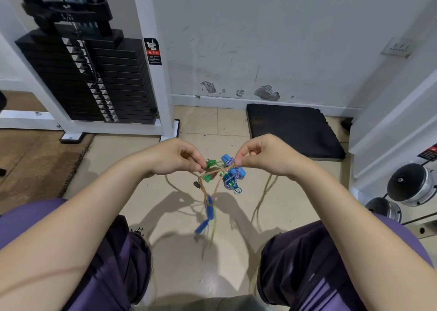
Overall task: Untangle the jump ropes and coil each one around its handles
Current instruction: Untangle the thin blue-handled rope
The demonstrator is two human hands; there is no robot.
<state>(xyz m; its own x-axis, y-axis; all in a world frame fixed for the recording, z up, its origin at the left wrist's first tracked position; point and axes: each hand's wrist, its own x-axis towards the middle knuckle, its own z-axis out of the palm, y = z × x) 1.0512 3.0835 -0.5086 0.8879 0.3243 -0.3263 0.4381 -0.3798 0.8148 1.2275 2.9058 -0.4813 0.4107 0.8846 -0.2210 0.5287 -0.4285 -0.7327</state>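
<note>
Both hands are up in front of the seated person, held above the floor (184,258), and the whole knot of jump ropes (220,176) hangs between them. The left hand (176,156) has its fingers curled in, thumb and forefinger pinching the tan cord (218,184) right beside the green handles (209,170), which sit just off its fingertips toward the other hand. The right hand (259,156) mirrors it, fingers folded, pinching at the top of the blue handles (233,171), already wound with striped blue-and-white cord. So the tangle lies directly between the two pinches, its bulk just below the fingertips, and both hands are about equally near to it.

From there the loose lengths drop straight down. Another pair of blue handles (207,216) dangles well below the hands, long axis roughly vertical, swinging a little by the blur. A tan loop (262,199) trails down below the right wrist.

Both wrists are bent inward, knuckles up, forearms converging over the knees. I'd judge the untangling is at an early stage: the next pull likely has to draw the hands apart sideways, and the tan cord crossing the blue bundle looks like the snag.
</note>
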